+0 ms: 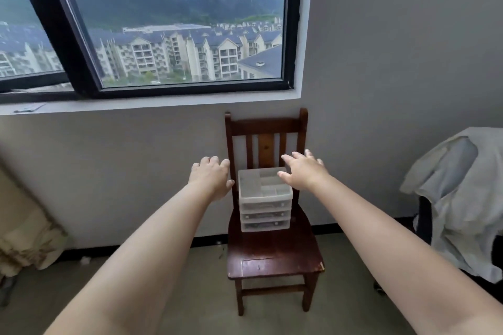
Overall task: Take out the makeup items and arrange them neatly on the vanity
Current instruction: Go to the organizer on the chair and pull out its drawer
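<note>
We reach both arms toward the organizer [265, 198], a small translucent box with three shallow drawers and an open divided top, which sits toward the back of the chair [275, 253] seat against the wall. Our left hand [211, 178] hovers just beside its left edge, fingers spread and grasping nothing; our right hand [303, 171] hangs over its back right corner, also loose and released, and whether it touches the plastic we cannot tell. The drawers look shut, with dark items faintly visible inside. The risks, as we judge them: the light box could slide or tip off the seat if one hand pushes before the other steadies it, and lifting it tilted could let the drawers run out and spill
</note>
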The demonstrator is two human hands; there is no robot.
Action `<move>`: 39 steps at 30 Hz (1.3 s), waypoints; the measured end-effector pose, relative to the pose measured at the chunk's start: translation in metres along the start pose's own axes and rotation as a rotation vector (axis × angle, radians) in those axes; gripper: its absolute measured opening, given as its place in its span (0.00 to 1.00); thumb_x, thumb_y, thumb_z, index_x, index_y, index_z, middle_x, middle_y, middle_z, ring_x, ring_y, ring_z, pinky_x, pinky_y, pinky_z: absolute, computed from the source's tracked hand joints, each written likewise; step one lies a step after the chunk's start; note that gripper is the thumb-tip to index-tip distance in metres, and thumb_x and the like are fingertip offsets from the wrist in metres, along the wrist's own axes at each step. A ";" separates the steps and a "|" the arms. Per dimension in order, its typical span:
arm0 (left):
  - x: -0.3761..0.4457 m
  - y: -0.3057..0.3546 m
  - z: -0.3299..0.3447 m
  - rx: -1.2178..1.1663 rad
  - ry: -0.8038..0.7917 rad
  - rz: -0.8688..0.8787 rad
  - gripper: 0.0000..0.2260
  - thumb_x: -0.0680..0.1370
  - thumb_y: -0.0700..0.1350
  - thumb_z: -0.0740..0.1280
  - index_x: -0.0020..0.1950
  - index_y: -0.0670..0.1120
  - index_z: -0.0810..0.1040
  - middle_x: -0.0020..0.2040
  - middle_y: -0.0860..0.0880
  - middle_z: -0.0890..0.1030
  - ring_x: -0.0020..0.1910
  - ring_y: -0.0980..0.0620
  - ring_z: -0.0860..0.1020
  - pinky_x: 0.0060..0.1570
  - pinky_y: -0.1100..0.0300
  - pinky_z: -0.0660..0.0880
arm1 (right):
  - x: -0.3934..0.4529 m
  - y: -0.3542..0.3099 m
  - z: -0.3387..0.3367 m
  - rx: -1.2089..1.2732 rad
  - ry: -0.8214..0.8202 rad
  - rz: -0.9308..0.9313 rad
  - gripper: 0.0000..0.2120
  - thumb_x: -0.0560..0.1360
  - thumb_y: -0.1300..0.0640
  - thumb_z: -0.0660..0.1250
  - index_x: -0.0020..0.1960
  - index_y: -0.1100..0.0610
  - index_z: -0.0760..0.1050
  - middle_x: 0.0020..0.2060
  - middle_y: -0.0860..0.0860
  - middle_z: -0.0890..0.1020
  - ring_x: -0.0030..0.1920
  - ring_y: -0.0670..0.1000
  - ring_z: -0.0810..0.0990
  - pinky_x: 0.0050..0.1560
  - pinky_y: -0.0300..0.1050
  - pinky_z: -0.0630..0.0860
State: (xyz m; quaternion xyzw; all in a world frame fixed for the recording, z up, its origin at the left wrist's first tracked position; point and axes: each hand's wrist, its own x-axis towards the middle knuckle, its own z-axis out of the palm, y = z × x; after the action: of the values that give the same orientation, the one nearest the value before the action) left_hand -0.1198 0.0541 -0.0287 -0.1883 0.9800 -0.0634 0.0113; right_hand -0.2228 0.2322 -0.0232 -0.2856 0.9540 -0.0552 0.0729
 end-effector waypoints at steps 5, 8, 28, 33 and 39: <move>0.088 -0.003 0.054 -0.020 -0.121 0.003 0.22 0.79 0.55 0.56 0.69 0.45 0.61 0.68 0.44 0.66 0.68 0.44 0.63 0.63 0.50 0.65 | 0.100 0.011 0.042 0.002 -0.128 -0.019 0.27 0.79 0.44 0.53 0.74 0.50 0.53 0.75 0.52 0.55 0.75 0.58 0.46 0.73 0.59 0.51; 0.142 -0.008 0.094 -0.029 -0.210 0.022 0.22 0.79 0.55 0.57 0.69 0.45 0.62 0.68 0.44 0.66 0.68 0.44 0.63 0.63 0.50 0.65 | 0.154 0.018 0.078 0.024 -0.205 0.003 0.26 0.79 0.45 0.53 0.74 0.51 0.54 0.74 0.52 0.57 0.75 0.58 0.47 0.72 0.59 0.53; 0.333 0.019 0.338 -0.222 -0.265 0.326 0.24 0.77 0.48 0.57 0.65 0.30 0.68 0.67 0.33 0.68 0.69 0.35 0.66 0.67 0.44 0.63 | 0.285 0.045 0.342 1.331 -0.368 0.957 0.28 0.75 0.69 0.55 0.74 0.58 0.55 0.68 0.57 0.69 0.67 0.56 0.69 0.68 0.51 0.67; 0.332 0.017 0.374 -0.199 -0.029 0.396 0.23 0.74 0.47 0.55 0.57 0.30 0.75 0.59 0.34 0.77 0.65 0.40 0.65 0.64 0.43 0.64 | 0.309 0.042 0.355 2.037 0.000 1.232 0.30 0.74 0.77 0.52 0.73 0.57 0.56 0.64 0.61 0.70 0.66 0.58 0.69 0.65 0.52 0.66; 0.332 0.018 0.385 -0.261 0.099 0.406 0.21 0.74 0.44 0.56 0.57 0.30 0.74 0.58 0.32 0.77 0.63 0.40 0.62 0.65 0.47 0.53 | 0.324 0.045 0.374 2.330 0.121 1.267 0.30 0.71 0.78 0.51 0.69 0.59 0.61 0.57 0.60 0.71 0.52 0.58 0.75 0.56 0.54 0.74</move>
State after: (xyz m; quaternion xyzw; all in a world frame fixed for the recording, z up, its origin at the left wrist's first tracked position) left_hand -0.4169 -0.0981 -0.4119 0.0157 0.9970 0.0584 -0.0485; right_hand -0.4510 0.0668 -0.4323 0.4376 0.3185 -0.8047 0.2441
